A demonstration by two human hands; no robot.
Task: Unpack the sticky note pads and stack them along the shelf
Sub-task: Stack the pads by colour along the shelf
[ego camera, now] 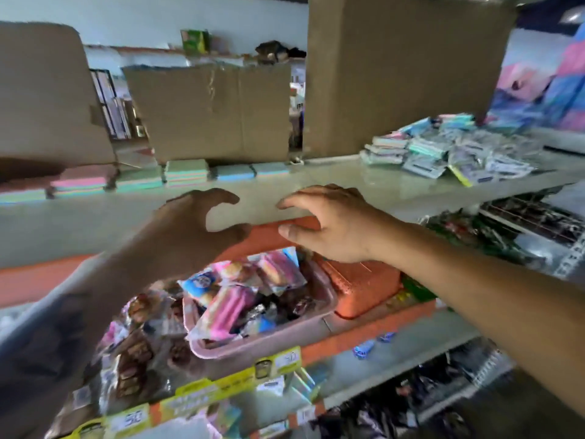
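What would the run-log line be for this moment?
left hand: empty, fingers curled | right hand: empty, fingers curled | unwrapped pads: row at shelf back | wrapped pads: piled right

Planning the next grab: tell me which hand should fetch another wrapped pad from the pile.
Right. The right hand hovers empty on the side of the wrapped pads, which lie far right on the shelf. The left hand, also empty, is nearer the stacked row and would have to cross over.
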